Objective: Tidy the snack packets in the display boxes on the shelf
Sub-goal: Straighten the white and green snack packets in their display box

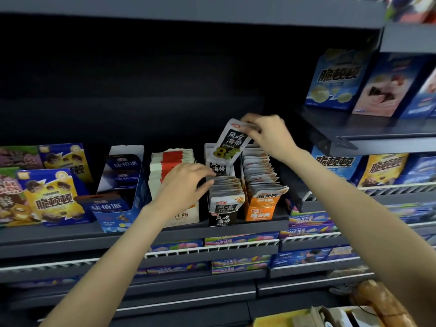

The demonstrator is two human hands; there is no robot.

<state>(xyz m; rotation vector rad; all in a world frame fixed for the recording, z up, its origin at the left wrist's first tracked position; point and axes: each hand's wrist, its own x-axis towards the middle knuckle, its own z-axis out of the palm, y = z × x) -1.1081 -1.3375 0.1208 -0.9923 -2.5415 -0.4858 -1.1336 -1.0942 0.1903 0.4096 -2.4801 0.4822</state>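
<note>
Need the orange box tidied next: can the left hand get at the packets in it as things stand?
Probably not directly: the left hand sits on the black-and-white display box, and the right hand holding a black-and-white packet hangs over the orange display box.

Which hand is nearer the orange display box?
Right. The right hand holds a black-and-white packet just above the orange display box's back end; the left hand sits two boxes left.

Packet (230, 140) above middle display box (223, 214)
</note>
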